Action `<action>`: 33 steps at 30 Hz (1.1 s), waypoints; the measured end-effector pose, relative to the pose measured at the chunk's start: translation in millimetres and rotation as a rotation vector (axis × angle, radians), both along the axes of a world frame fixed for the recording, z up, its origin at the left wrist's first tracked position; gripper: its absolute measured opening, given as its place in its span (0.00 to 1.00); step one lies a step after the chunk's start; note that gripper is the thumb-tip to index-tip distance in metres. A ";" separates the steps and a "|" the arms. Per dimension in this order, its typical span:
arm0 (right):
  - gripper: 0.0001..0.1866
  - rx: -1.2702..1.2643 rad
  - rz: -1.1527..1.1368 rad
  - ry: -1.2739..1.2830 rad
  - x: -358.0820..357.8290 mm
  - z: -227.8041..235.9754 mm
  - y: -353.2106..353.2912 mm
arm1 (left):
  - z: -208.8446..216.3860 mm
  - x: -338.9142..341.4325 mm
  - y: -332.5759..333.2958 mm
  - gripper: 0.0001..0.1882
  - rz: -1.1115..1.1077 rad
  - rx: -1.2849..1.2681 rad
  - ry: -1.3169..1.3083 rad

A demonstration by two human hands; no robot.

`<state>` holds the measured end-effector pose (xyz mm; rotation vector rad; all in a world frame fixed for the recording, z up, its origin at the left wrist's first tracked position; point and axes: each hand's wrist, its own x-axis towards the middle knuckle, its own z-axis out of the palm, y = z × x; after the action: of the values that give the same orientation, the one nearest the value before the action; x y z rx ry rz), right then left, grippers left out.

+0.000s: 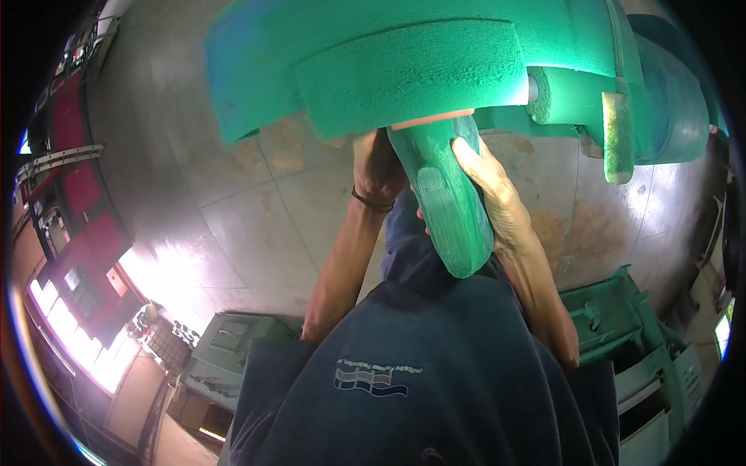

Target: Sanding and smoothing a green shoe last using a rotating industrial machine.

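A green shoe-shaped piece (pixel 458 210) is held at a slant, its long sole-like face turned up and its rounded end toward my body. A paler oval patch (pixel 439 194) lies on that face. Its far end goes under the edge of a large green machine hood (pixel 412 74), where an orange-tinted strip (pixel 431 119) shows. My right hand (pixel 497 190) is closed around the right side, thumb on top. Closed against the far left side is my left hand (pixel 378 167); its fingers are mostly hidden behind the piece and hood.
Right of the hood are a green roller-like cylinder (pixel 571 97) and a hanging pad-like bar (pixel 618 140). Green metal cabinets (pixel 225 349) stand at lower left, with another green metal unit (pixel 614 311) at right. The floor (pixel 241 210) has tile lines and stains.
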<state>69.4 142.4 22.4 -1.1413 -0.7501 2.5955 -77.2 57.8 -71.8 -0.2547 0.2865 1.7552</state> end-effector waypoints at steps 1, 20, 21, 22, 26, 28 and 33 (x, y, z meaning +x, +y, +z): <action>0.35 0.004 0.002 0.000 -0.2 0.9 -0.2 | -0.7 -0.3 0.4 0.23 0.002 0.004 0.000; 0.36 -0.011 0.022 -0.072 21.7 32.0 -16.6 | 44.6 10.0 -2.9 0.24 -0.092 -0.234 0.117; 0.37 -0.005 0.022 -0.082 22.9 33.4 -17.3 | 43.5 10.4 -3.8 0.24 -0.094 -0.237 0.109; 0.37 -0.005 0.022 -0.085 25.7 35.5 -18.2 | 43.9 11.7 -4.7 0.24 -0.094 -0.237 0.105; 0.36 -0.062 0.029 -0.146 46.1 55.6 -27.8 | 69.0 25.1 -11.0 0.24 -0.131 -0.314 0.172; 0.34 -0.102 0.038 -0.184 43.5 67.7 -25.1 | 70.5 26.3 -14.0 0.24 -0.134 -0.376 0.188; 0.35 -0.114 0.130 -0.173 3.9 50.2 5.0 | 19.2 10.2 -18.9 0.24 0.115 -0.026 -0.162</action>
<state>73.4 147.4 72.6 -1.4104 -0.7417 2.7015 -67.0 38.8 -52.7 -0.4374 0.1806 1.8332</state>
